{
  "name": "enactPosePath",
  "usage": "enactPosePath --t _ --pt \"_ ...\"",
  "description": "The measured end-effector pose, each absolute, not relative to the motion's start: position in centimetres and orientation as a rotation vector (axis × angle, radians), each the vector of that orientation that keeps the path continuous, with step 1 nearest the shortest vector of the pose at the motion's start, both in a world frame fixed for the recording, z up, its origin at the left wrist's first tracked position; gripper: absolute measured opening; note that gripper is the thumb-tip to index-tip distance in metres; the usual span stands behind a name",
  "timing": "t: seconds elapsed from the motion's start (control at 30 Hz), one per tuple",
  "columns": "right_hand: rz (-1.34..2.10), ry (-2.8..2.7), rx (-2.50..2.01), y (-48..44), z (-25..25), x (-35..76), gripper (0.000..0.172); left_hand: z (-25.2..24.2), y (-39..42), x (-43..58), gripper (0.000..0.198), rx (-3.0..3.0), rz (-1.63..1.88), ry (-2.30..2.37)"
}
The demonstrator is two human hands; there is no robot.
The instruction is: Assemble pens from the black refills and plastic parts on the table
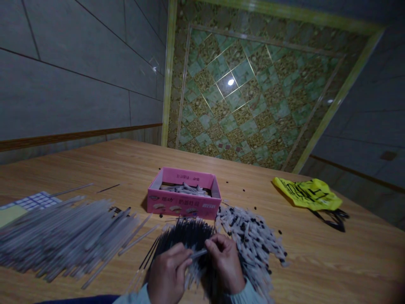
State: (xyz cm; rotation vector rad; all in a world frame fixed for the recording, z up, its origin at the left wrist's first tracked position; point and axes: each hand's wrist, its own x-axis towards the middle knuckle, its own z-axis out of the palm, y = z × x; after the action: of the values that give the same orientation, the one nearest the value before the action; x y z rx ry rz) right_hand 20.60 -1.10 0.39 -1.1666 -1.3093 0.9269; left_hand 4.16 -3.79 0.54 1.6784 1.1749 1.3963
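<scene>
My left hand (167, 272) and my right hand (225, 264) meet low in the middle of the view, both pinched on one thin grey pen barrel (198, 253) held between them. Under the hands lies a dark bundle of pen refills (186, 234). A big heap of grey pen barrels (68, 236) spreads to the left. To the right of my hands sits a pile of small pen caps and tips (253, 238), white and black. A pink cardboard box (184, 203) stands just beyond the hands with a few finished pens inside.
The wooden table (316, 261) fills the view. A yellow plastic bag (305, 193) with black handles lies at the right. A sheet of white labels (36, 200) lies at the far left. Small black bits are scattered near the box. Grey tiled walls rise behind.
</scene>
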Motion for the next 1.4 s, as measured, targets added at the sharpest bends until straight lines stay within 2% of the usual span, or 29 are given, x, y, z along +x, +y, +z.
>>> enactPosePath --t 0.13,0.23,0.37,0.43,0.53,0.67,0.8,0.97,1.13,1.3,1.4 --pt "0.921 -1.287 -1.176 -1.1 0.0 20.1 0.025 0.4 -4.0 4.2 0.021 1.952 1.453 1.201" --pt "0.922 -1.25 -1.172 -0.9 -0.3 19.7 0.027 0.9 -3.7 4.1 0.028 2.182 1.256 1.324" --pt "0.936 -1.179 -1.167 -0.9 -0.1 20.2 0.032 1.9 -2.7 2.5 0.029 2.21 1.042 1.479" --pt "0.901 -1.135 -1.172 -0.9 0.8 21.1 0.032 1.9 -1.9 0.9 0.033 2.196 1.047 1.694" --pt "0.778 -1.097 -1.193 -0.3 2.9 22.5 0.033 1.0 -0.5 -1.9 0.034 2.103 0.801 2.194" --pt "0.607 -1.182 -1.204 3.3 6.2 23.0 0.033 -0.6 0.4 -3.9 0.035 1.989 0.667 2.363" --pt "0.447 -1.361 -1.226 8.6 8.4 22.0 0.023 -1.3 0.5 -4.3 0.032 1.962 0.624 2.374" --pt "0.315 -1.54 -1.351 10.8 8.9 21.1 0.026 -1.4 0.5 -4.3 0.028 1.93 0.693 2.328" --pt "0.259 -1.681 -1.481 6.4 7.3 21.1 0.028 -0.3 0.6 -3.7 0.025 1.861 0.968 2.16" --pt "0.301 -1.962 -1.713 1.0 4.9 22.9 0.005 1.2 0.2 -2.2 0.018 1.661 1.304 1.847" --pt "0.286 -2.043 -1.874 -0.8 3.7 24.3 0.014 1.3 -0.3 -0.9 0.02 1.456 1.442 1.666"
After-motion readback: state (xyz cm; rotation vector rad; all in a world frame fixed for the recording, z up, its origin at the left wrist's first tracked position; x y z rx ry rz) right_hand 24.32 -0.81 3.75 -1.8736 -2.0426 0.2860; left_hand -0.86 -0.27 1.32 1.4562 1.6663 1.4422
